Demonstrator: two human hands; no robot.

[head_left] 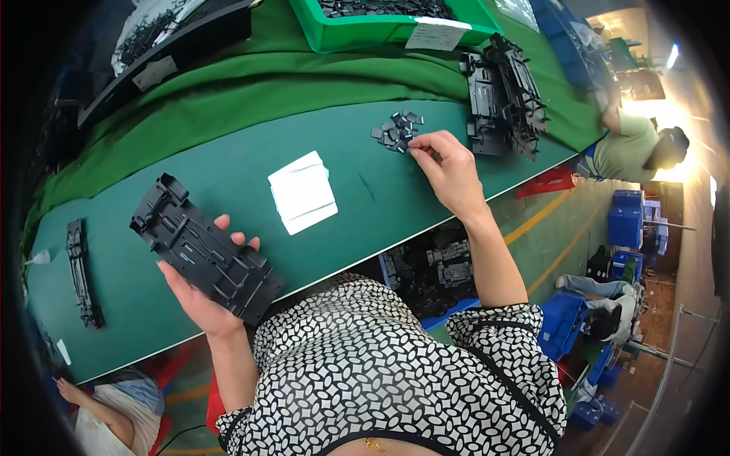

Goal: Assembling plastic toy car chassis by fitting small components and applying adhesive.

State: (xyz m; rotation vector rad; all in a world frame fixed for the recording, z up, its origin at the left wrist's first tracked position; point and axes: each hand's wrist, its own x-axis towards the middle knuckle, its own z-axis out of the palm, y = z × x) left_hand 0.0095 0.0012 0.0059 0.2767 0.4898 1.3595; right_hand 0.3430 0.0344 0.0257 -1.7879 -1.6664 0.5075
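Black chassis [204,249], cupped by loosely curled left hand [207,310], could be dropped if tilted; right hand [452,171] is nearly pinched together, hold unclear.

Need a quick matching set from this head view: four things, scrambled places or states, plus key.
Things:
1. left hand
2. right hand
3. white flat item
4. green bin

Places or states:
A. lies on the table, between the hands
B. holds a long black part
C. has a white label on its front
D. fingertips at the small black pieces

Pairs: 1-B, 2-D, 3-A, 4-C
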